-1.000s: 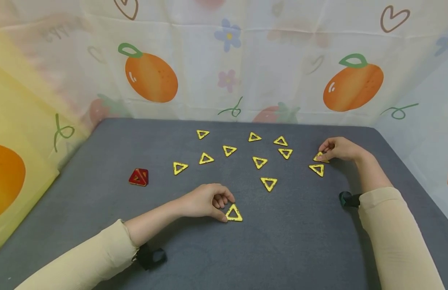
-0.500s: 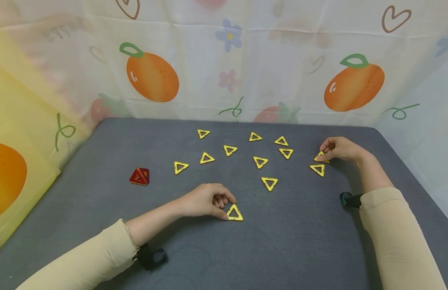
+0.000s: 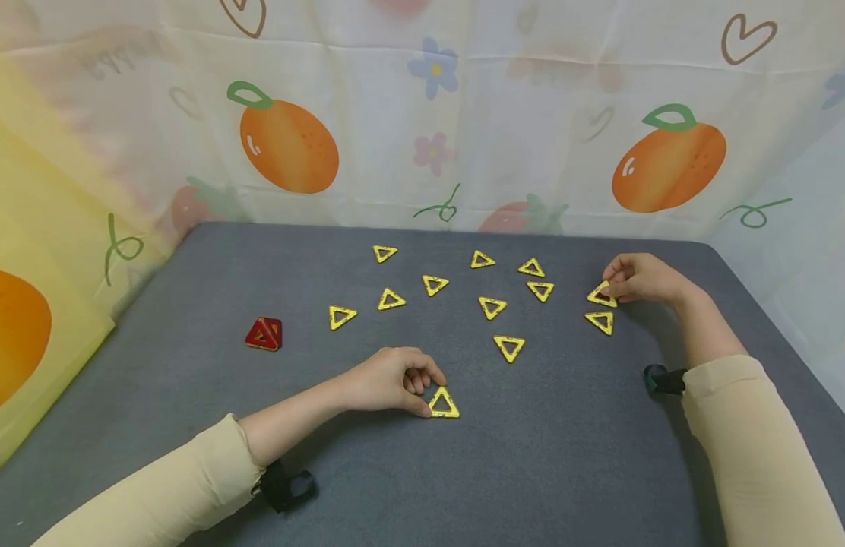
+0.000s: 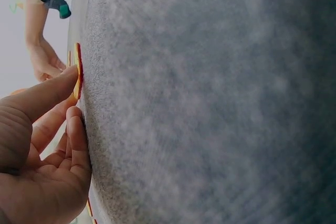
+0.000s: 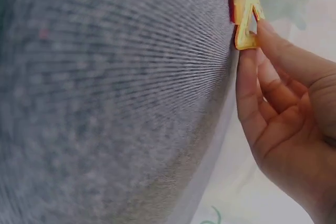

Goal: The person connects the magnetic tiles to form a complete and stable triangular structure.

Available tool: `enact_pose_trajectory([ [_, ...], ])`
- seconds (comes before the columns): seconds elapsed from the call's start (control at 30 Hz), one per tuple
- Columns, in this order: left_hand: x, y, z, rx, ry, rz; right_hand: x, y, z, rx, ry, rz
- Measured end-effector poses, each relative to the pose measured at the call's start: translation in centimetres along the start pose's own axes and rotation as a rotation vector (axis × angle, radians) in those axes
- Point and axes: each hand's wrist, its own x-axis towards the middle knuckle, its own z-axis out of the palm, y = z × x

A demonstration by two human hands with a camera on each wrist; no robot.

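"What backs that dark grey, matte table with rounded far corners?"
"A white cloth curtain, lightly creased, printed with two large, oval oranges, each with a green leaf."
"And between those?"
"A blue, petalled flower above a smaller pink flower."
"Far left?"
"Yellow cloth, with another rounded orange print cut off by the edge of view."

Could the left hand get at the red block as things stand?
Probably yes: nothing seems to lie between the left hand and the red block, though the hand would likely have to release the yellow triangle it pinches first.
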Motion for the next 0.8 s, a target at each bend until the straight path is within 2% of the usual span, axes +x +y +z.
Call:
enact_pose_trajectory([
  [0.13,0.1,-0.1,0.0,-0.008,-0.001,0.004,-0.2,-0.8,-0.1,0.043,0.004,-0.045],
  [0.33,0.1,0.0,0.0,-0.011,0.005,0.004,-0.4,-3.6,0.7,0.091,0.039,-0.118],
  [0.5,0.0,0.0,0.0,-0.022,0.001,-0.001,-0.8,-7.1,2.6,0.11,0.061,-0.173],
  [0.8,-0.1,0.1,-0.1,-0.022,-0.004,0.004,-1.9,-12.3,7.3,0.047,-0.041,-0.26],
])
